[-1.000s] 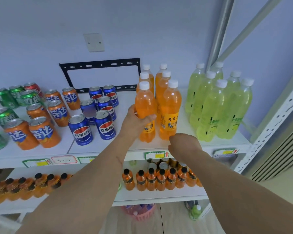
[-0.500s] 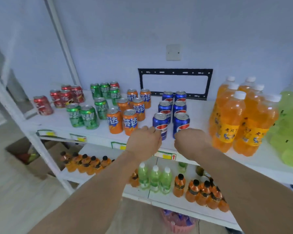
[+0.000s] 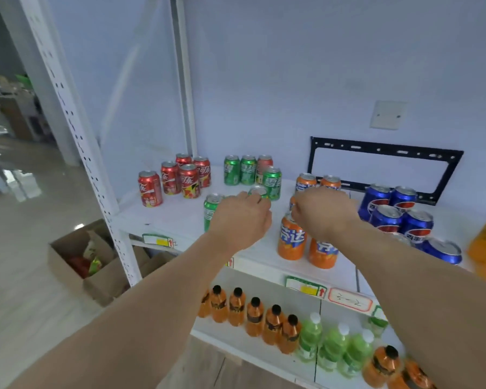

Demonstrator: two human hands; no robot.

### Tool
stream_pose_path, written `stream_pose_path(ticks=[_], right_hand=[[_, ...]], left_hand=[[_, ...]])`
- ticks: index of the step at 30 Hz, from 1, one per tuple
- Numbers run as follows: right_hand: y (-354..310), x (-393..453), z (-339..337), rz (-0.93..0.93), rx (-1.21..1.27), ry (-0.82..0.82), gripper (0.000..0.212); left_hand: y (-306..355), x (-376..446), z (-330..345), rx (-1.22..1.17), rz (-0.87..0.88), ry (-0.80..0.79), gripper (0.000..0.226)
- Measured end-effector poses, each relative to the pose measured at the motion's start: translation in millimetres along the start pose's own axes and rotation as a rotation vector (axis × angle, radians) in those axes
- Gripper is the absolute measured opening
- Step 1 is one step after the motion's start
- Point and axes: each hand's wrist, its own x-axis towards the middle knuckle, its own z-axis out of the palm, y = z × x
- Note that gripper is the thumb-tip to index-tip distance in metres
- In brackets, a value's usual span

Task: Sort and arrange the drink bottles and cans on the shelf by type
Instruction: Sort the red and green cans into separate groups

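The green cans (image 3: 249,175) stand in a loose cluster on the upper shelf (image 3: 180,217), between the red cans (image 3: 177,179) on the left and the orange cans (image 3: 306,237) to the right; a single red-topped can (image 3: 265,164) sits in among the green ones at the back. Blue cans (image 3: 396,211) come next on the right.

The cans stand tightly packed, so a knuckle or wrist could well nudge a neighbour and topple it, or roll one off the front edge.

The left hand (image 3: 243,217) hovers over the two front green cans, fingers curled downward; whether it is touching or gripping one I cannot tell. The right hand (image 3: 321,211) is curled above the front orange cans, partly covering them, and its grip cannot be made out either.
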Motion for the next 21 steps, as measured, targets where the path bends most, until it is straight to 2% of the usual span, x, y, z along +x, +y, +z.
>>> stream_pose_path(ticks=[6,11,14,17,21], right_hand=[[-15,95,30,0.031,0.037,0.023,0.022],[-12,175,60,0.078,0.071,-0.039,0.022],[-9,216,78,0.122,0.104,-0.088,0.030],[-6,247,96,0.229,0.210,-0.193,0.045],[3,278,120,0.403,0.342,-0.269,0.071]], left_hand=[[-81,26,44,0.037,-0.010,-0.004,0.030],[-138,59,95,0.064,-0.027,-0.106,0.019],[-162,80,120,0.050,-0.052,-0.188,0.023],[-185,102,149,-0.032,-0.172,-0.312,0.033],[-220,127,199,-0.356,-0.434,-0.480,0.053]])
